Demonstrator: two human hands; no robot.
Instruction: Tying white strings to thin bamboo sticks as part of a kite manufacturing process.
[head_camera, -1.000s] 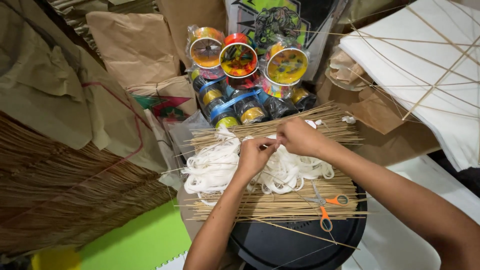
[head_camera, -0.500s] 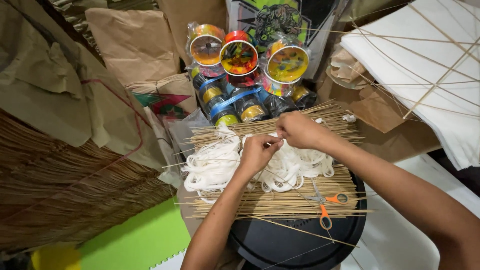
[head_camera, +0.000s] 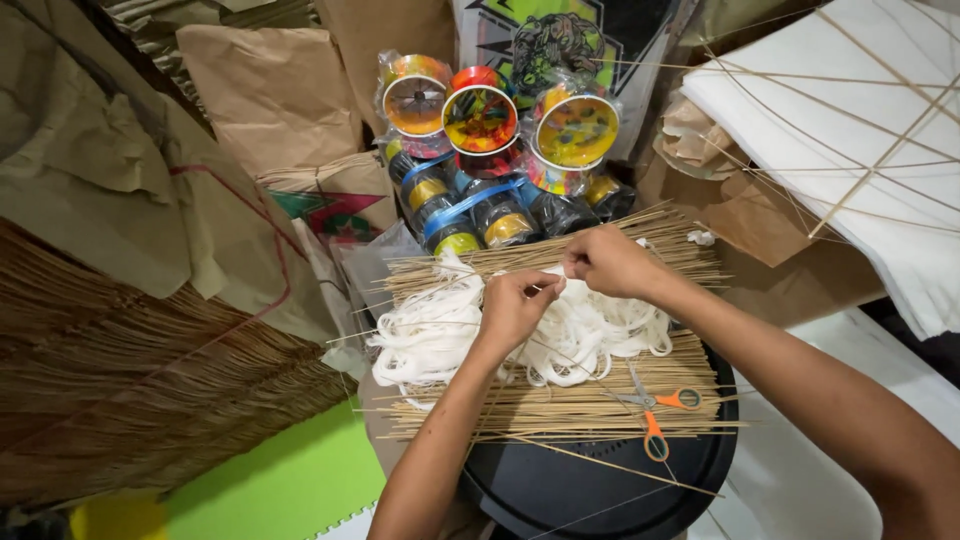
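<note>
Head view, compared with half a second earlier: both hands remain over the tangled heap of white string, barely shifted. Left hand is curled, fingertips pinched on a strand; right hand is closed on the same strand just beside it. The string lies on a flat layer of thin tan bamboo sticks over a round black tray; orange-handled scissors rest on the sticks

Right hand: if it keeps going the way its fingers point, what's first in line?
The right hand points toward the left hand, which it would likely meet first, just above the white string pile; depth is unclear.
</note>
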